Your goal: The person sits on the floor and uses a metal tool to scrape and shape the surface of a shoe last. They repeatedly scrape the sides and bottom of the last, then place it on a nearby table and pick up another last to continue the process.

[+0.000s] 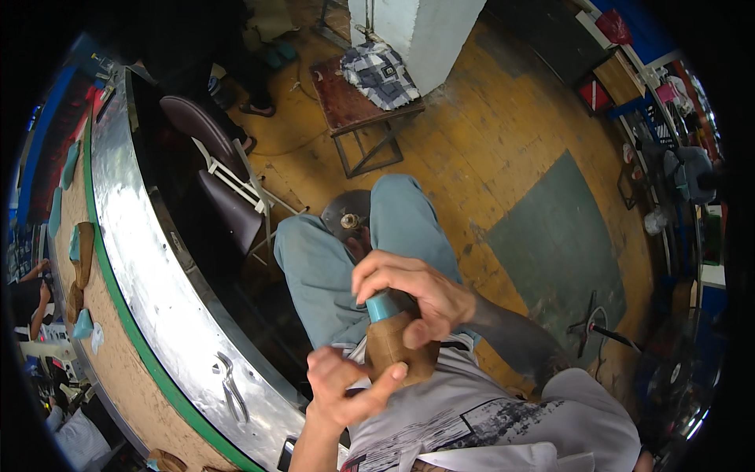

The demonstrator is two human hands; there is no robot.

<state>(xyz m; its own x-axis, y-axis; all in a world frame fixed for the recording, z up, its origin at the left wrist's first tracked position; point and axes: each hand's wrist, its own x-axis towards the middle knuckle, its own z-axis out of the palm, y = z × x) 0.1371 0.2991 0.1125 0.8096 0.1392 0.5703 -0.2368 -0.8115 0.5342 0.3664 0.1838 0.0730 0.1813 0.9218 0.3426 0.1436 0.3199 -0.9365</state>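
Above my lap is a brown leather shoe upper (393, 350) fitted over a teal shoe last (383, 306), whose end sticks out of the top. My right hand (421, 287) curls over that end from the far side, with its thumb against the leather. From the near left, my left hand (342, 385) presses its thumb on the lower part of the upper; its other fingers are bent, partly hidden. A pair of pliers (230, 387) lies on the metal-topped bench (169, 275) to my left.
Along the bench's green-edged tan strip (126, 315) lie several lasts and uppers, including a brown one (83, 256). A folding chair (228, 197) stands ahead left, near another person. Checked cloth (381, 75) lies on a small table (338, 98). Cluttered shelves (629, 86) line the right.
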